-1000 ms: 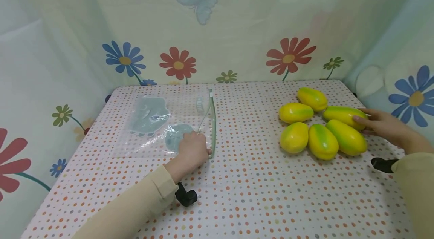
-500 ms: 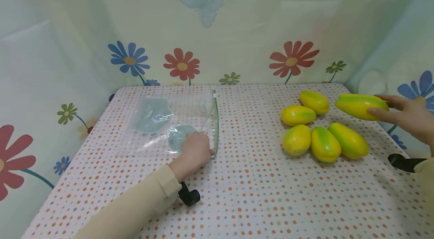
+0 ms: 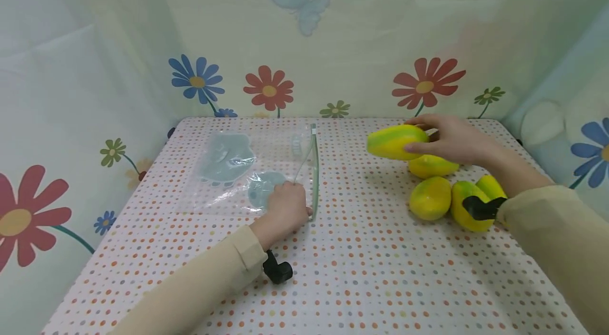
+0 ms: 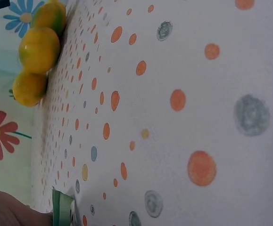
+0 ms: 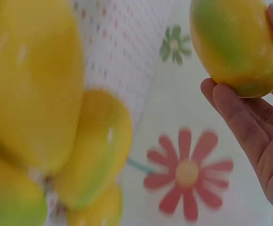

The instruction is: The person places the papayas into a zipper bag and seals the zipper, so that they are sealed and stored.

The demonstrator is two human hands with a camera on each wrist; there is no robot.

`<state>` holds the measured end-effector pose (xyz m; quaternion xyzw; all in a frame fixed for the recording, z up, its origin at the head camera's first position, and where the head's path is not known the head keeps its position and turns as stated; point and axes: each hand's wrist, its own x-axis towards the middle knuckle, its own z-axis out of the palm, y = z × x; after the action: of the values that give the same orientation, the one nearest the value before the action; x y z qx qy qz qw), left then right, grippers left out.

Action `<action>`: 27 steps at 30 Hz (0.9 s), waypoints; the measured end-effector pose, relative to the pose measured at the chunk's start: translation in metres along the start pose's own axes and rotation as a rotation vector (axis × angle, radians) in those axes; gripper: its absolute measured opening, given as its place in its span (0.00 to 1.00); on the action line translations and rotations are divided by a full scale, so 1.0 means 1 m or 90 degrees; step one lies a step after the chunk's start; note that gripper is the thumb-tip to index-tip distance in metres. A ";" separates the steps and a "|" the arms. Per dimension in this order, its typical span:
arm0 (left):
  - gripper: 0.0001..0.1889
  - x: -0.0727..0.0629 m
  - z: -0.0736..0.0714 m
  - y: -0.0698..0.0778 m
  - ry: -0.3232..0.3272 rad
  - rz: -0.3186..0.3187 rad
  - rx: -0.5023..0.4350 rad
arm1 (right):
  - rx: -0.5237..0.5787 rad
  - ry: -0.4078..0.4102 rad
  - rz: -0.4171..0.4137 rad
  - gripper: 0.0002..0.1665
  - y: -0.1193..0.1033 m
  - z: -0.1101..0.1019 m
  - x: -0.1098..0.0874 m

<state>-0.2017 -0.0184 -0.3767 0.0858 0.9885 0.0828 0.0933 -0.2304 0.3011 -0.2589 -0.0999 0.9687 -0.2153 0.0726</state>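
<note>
In the head view my right hand (image 3: 459, 139) holds a yellow papaya (image 3: 392, 142) with green streaks, raised above the table's far right part. The right wrist view shows thumb and fingers (image 5: 242, 117) around one end of that papaya. Below and beside the hand lie several more papayas (image 3: 430, 198), some partly hidden by the hand and wrist. A clear zip bag (image 3: 225, 158) with pale blue-green prints lies flat at the left. My left hand (image 3: 287, 208) pinches its mouth edge near the front corner, by the green zip strip (image 3: 315, 166); its mouth looks slightly parted.
The dotted cloth (image 3: 357, 271) covers the table. Flowered curtains (image 3: 361, 34) stand close behind it and at both sides. A black wrist camera mount (image 3: 278, 271) hangs below the left sleeve; another (image 3: 482, 208) sits by the right cuff, in front of the papayas.
My right hand has taken one papaya from the group's right side, lifted it and carried it left over the other papayas. The left hand keeps its hold on the bag. The head view has shifted slightly.
</note>
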 end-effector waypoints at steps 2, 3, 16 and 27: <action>0.24 0.000 0.001 -0.001 0.006 -0.006 -0.007 | -0.002 -0.017 -0.018 0.44 -0.020 0.018 0.016; 0.24 0.000 0.001 -0.001 0.008 -0.008 -0.010 | -0.002 -0.027 -0.023 0.44 -0.029 0.027 0.023; 0.33 0.000 0.008 0.003 0.033 -0.018 -0.047 | 0.045 -0.075 -0.050 0.38 -0.070 0.104 0.072; 0.34 0.001 0.006 -0.003 0.045 -0.007 -0.050 | 0.082 -0.051 -0.043 0.41 -0.077 0.130 0.091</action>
<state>-0.2019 -0.0201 -0.3834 0.0736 0.9876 0.1242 0.0619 -0.2824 0.1598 -0.3505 -0.1363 0.9451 -0.2757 0.1105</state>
